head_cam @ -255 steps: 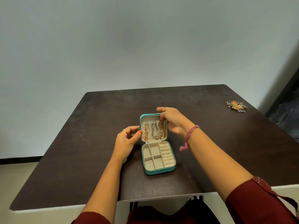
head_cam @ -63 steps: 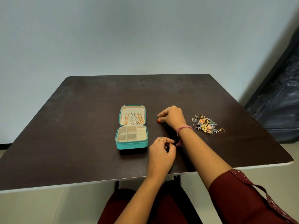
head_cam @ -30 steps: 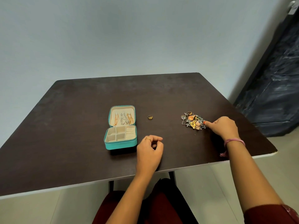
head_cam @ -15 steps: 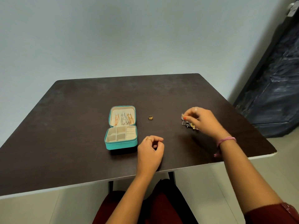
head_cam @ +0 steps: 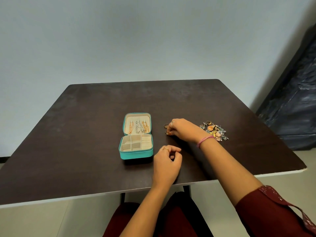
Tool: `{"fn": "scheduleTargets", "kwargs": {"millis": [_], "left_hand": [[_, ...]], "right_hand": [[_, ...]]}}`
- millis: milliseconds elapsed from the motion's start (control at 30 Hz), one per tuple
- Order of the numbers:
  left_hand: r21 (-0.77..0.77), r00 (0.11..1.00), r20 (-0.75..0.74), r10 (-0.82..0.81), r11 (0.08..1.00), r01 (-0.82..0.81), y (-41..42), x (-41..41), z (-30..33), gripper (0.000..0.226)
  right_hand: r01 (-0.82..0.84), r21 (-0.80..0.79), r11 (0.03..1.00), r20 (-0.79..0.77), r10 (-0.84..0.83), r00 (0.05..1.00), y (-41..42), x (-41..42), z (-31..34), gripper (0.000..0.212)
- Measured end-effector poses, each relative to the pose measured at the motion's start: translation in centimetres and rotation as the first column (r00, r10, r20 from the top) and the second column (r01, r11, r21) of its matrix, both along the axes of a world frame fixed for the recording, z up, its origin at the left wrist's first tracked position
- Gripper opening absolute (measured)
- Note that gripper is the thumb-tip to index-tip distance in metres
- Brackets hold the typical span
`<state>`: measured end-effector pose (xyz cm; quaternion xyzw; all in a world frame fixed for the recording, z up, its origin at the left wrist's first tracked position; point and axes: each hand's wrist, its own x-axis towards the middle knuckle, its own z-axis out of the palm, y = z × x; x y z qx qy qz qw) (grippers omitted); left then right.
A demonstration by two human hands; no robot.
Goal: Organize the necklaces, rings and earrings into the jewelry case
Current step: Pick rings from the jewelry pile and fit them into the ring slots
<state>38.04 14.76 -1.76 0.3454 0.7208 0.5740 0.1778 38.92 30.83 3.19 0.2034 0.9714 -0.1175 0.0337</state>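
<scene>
A teal jewelry case (head_cam: 136,152) lies open near the middle of the dark desk (head_cam: 85,134), somewhat toward the near edge. Its raised lid, lined in cream, holds gold and silver necklaces (head_cam: 139,127) hanging in rows; the base is split into small cream compartments with ring rolls at the right. Just right of the case, a gold ring (head_cam: 166,125) rests on the desk. The right hand (head_cam: 183,130) reaches beside it, its grip pinched at the fingertips on a second small ring (head_cam: 167,132) against the desk. A mixed heap of rings and earrings (head_cam: 214,130) sits toward the right edge. The left hand (head_cam: 166,161) rests near the front edge, fingers loosely curled and holding nothing.
</scene>
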Motion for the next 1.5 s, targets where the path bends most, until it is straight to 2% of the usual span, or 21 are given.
{"fn": "scheduleTargets", "kwargs": {"millis": [100, 200, 300, 400, 500, 633, 867, 1033, 1200, 1367, 1433, 1500], "left_hand": [[-0.003, 1.0, -0.006, -0.001, 1.0, 0.001, 0.0, 0.0, 0.0, 0.017], [0.004, 1.0, -0.008, 0.002, 1.0, -0.002, -0.1, 0.1, 0.0, 0.018], [0.008, 1.0, -0.011, 0.009, 1.0, -0.009, 0.0, 0.1, 0.1, 0.02], [-0.005, 1.0, 0.002, 0.003, 1.0, -0.003, 0.0, 0.1, 0.1, 0.02], [-0.009, 1.0, 0.011, 0.003, 1.0, -0.003, 0.0, 0.1, 0.2, 0.021], [-0.015, 1.0, 0.004, -0.001, 1.0, 0.001, 0.1, 0.1, 0.2, 0.02], [-0.018, 1.0, 0.008, 0.006, 1.0, -0.006, 0.1, 0.2, 0.2, 0.018], [-0.028, 1.0, 0.018, 0.004, 1.0, -0.003, 0.1, 0.2, 0.2, 0.018], [-0.028, 1.0, 0.014, 0.009, 1.0, -0.008, 0.2, 0.1, 0.3, 0.019], [-0.033, 1.0, 0.014, 0.009, 0.999, -0.009, 0.2, 0.1, 0.2, 0.018], [-0.035, 1.0, 0.013, 0.007, 0.999, -0.006, 0.2, 0.1, 0.2, 0.019], [-0.031, 1.0, 0.011, 0.006, 0.999, -0.006, 0.2, 0.1, 0.2, 0.02]], "right_hand": [[-0.012, -0.012, 1.0, 0.001, 0.012, 1.0, 0.3, 0.1, 0.1, 0.025], [0.022, -0.063, 0.998, -0.102, -0.028, 0.994, 1.0, 1.3, 0.4, 0.026], [0.106, -0.044, 0.993, -0.259, -0.114, 0.959, 2.7, 3.4, 0.7, 0.022], [0.248, -0.042, 0.968, -0.327, -0.247, 0.912, 4.9, 6.4, 1.5, 0.02], [0.339, -0.042, 0.94, -0.251, -0.338, 0.907, 7.1, 9.2, 2.2, 0.018], [0.305, 0.001, 0.952, -0.097, -0.303, 0.948, 8.3, 10.9, 2.4, 0.017], [0.359, 0.13, 0.924, -0.1, -0.348, 0.932, 9.7, 10.0, 2.1, 0.017], [0.324, 0.199, 0.925, 0.095, -0.347, 0.933, 9.9, 8.4, 2.9, 0.016], [0.309, 0.234, 0.922, 0.202, -0.357, 0.912, 10.3, 7.7, 2.8, 0.019], [0.309, 0.336, 0.89, 0.159, -0.376, 0.913, 10.3, 7.5, 2.2, 0.02], [0.323, 0.371, 0.871, 0.075, -0.375, 0.924, 9.9, 7.4, 2.4, 0.02], [0.34, 0.337, 0.878, -0.03, -0.351, 0.936, 9.3, 7.1, 2.9, 0.02]]}}
